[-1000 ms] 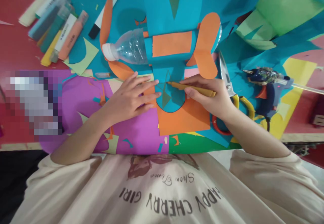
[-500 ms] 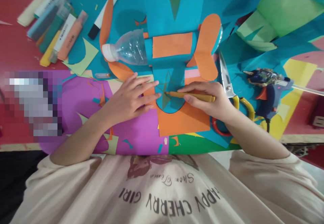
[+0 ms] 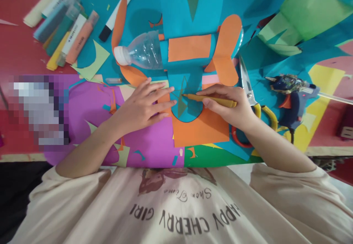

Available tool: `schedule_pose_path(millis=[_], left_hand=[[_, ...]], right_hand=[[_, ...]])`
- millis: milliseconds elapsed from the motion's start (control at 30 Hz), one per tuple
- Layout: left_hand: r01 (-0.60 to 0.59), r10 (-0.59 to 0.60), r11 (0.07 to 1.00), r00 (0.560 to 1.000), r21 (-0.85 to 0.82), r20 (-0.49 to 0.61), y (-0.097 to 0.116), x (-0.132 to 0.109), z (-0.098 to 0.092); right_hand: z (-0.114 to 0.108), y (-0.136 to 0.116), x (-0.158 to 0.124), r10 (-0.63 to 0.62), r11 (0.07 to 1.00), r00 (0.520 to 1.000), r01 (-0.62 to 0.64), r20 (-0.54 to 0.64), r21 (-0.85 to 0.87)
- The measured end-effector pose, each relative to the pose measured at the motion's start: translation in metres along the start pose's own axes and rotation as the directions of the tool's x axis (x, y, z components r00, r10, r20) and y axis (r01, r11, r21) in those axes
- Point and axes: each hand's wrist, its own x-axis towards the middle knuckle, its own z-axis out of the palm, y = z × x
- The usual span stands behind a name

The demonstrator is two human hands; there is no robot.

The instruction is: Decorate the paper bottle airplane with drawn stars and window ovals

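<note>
My right hand (image 3: 230,106) is closed round a yellow marker (image 3: 211,99), whose tip rests on a green star drawn on the teal paper wing (image 3: 190,106). My left hand (image 3: 143,104) lies flat, fingers spread, pressing on the wing's left edge and the purple paper (image 3: 93,108). The wing belongs to a plane built on a clear plastic bottle (image 3: 143,50) wrapped in teal paper, with an orange panel (image 3: 189,48) and orange tail fins (image 3: 227,49). An orange sheet (image 3: 201,130) lies under the wing.
Scissors (image 3: 252,96) with yellow and red handles lie right of my right hand. A blue glue gun (image 3: 292,95) sits further right. Several markers (image 3: 66,30) lie at the top left, and a black-and-white marker (image 3: 117,10) beside them. Green paper (image 3: 303,16) is at the top right. Paper scraps lie scattered.
The marker tip has shifted slightly up and right over the star between frames. My left hand stays pressed in place.
</note>
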Motion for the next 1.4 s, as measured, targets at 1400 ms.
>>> schedule_pose_path(millis=[1400], left_hand=[[0.03, -0.029, 0.999, 0.999, -0.025, 0.029, -0.001, -0.0004, -0.0001]], right_hand=[[0.0005, 0.001, -0.0008, -0.022, 0.999, 1.0, 0.022, 0.018, 0.042]])
